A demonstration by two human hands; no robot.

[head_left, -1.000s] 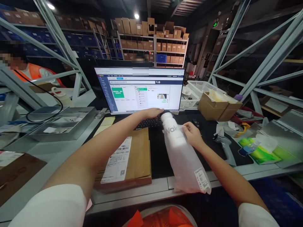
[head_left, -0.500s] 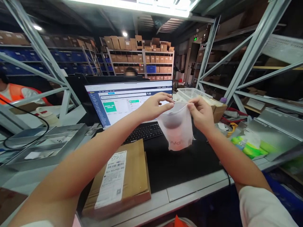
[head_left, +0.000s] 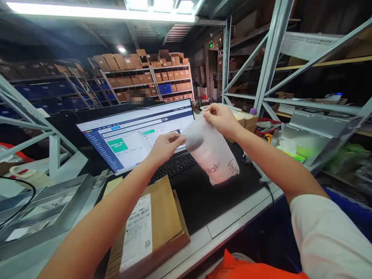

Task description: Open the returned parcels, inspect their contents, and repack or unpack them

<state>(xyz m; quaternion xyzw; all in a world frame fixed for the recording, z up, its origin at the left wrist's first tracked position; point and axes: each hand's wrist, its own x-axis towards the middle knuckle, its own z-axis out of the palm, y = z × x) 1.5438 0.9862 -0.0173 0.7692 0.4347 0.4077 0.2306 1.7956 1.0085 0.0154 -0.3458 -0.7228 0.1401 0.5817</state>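
A frosted, see-through plastic bag [head_left: 213, 157] hangs tilted above the black desk mat. Inside it shows something grey near the top and something pinkish lower down; I cannot make out what they are. My left hand [head_left: 168, 146] pinches the left corner of the bag's mouth between thumb and fingers. At the upper right corner my right hand [head_left: 221, 118] grips the edge, fingers closed. A flat cardboard box [head_left: 162, 209] with a white printed label [head_left: 136, 232] lies below my left forearm.
Behind the bag stand a monitor [head_left: 136, 133] and a black keyboard [head_left: 174, 166]. Grey metal trays [head_left: 72, 217] sit at the left. To the right are a red basket [head_left: 267, 126] and grey boxes [head_left: 316, 128]. A person's head shows beyond the monitor.
The bag has tilted, its bottom swinging right, and its mouth is now drawn out between my hands. My left hand moved left and down; my right rose. The view turned right.
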